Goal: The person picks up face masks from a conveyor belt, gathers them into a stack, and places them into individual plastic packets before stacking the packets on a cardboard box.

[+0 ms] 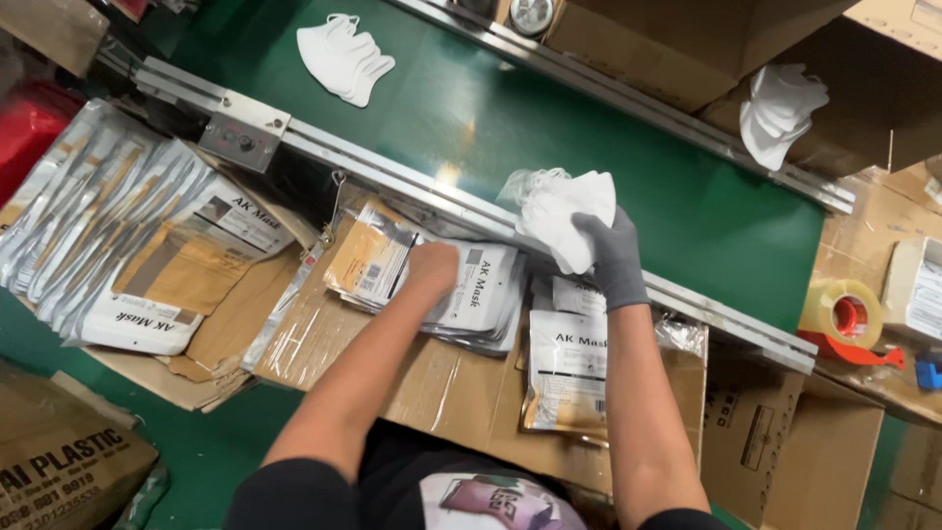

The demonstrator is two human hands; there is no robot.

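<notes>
Gripping a bundle of white masks [567,211], the gloved right hand [613,257] has its fingers curled around the stack, at the near rail of the green conveyor belt [491,118]. Left hand [432,270], bare, is closed loosely, pressing down on a pile of flat foil pouches [481,294] on the cardboard surface [432,383]; can't tell if it pinches one. More masks [343,57] lie farther up the belt. Tape dispenser [844,319] sits far right.
</notes>
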